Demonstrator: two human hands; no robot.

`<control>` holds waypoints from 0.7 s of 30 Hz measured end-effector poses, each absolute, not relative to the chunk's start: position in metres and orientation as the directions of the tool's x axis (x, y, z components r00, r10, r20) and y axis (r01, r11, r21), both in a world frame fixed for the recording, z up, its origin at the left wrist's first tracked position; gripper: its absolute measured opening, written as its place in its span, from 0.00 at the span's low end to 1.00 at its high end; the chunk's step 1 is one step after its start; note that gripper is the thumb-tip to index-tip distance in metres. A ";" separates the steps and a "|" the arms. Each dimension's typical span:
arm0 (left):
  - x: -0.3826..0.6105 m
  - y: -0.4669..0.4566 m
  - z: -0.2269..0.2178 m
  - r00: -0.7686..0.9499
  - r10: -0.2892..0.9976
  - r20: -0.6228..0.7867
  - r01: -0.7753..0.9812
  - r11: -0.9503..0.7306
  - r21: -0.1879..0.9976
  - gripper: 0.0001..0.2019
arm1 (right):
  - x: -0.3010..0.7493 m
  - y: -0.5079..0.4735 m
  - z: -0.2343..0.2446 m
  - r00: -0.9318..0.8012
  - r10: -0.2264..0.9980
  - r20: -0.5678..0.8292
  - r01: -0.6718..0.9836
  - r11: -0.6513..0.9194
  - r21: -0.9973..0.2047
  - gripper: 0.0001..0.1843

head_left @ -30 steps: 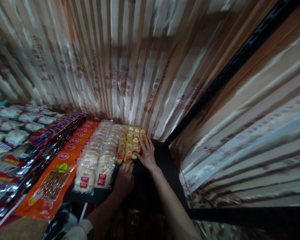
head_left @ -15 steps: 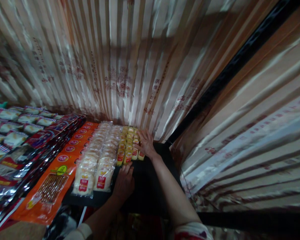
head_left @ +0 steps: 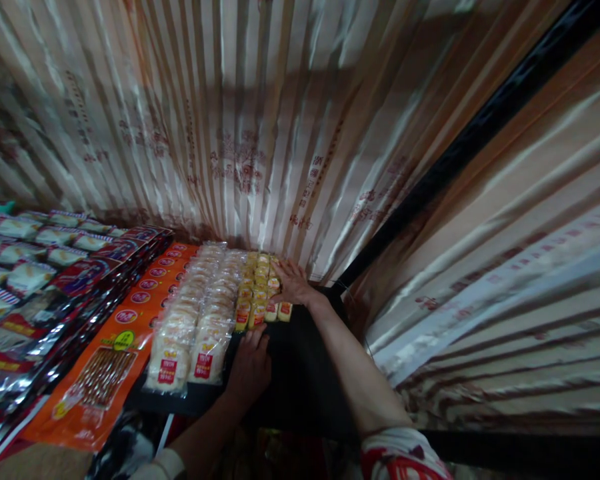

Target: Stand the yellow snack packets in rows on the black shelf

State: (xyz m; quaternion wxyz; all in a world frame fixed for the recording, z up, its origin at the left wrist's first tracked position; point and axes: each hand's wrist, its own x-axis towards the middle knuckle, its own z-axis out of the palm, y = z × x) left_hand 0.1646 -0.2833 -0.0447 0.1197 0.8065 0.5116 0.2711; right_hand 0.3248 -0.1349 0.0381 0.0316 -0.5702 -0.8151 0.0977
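Note:
Small yellow packaged snacks (head_left: 245, 312) stand in short rows on the black shelf (head_left: 305, 367). My right hand (head_left: 293, 285) lies over the right side of these rows, fingers spread and touching the packets. In front of the rows, my left hand (head_left: 250, 365) rests on the shelf with its fingertips against the nearest packets; it grips nothing that I can see. Left of the yellow packets are two long rows of clear-wrapped white rice crackers (head_left: 203, 363) with red labels.
An orange snack package (head_left: 125, 320) lies left of the crackers, beside dark shiny packages (head_left: 105, 267) and white wrapped snacks (head_left: 27, 277). Pleated, printed sheeting (head_left: 260, 133) hangs behind the shelf. A black post (head_left: 430, 180) slants up at the right corner.
My right hand has shifted slightly left over the yellow packets, and the outer front packets have moved a little. My left hand stays nearly in place.

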 end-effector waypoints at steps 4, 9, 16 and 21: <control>0.163 -0.283 -0.042 0.332 0.884 0.329 0.754 -0.458 0.470 0.18 | 0.324 -0.144 0.033 -0.385 0.915 0.124 0.905 0.400 -0.143 0.52; 0.161 -0.283 -0.034 0.378 0.863 0.336 0.729 -0.501 0.467 0.17 | 0.319 -0.183 0.031 -0.330 0.890 0.315 0.891 0.404 -0.208 0.39; 0.156 -0.287 -0.030 0.380 0.860 0.341 0.730 -0.505 0.460 0.13 | 0.272 -0.315 0.003 0.143 0.801 0.581 0.704 0.331 -0.629 0.18; 0.150 -0.289 -0.029 0.397 0.851 0.345 0.694 -0.524 0.494 0.12 | 0.242 -0.390 -0.017 0.315 0.883 0.349 0.533 0.140 -0.834 0.14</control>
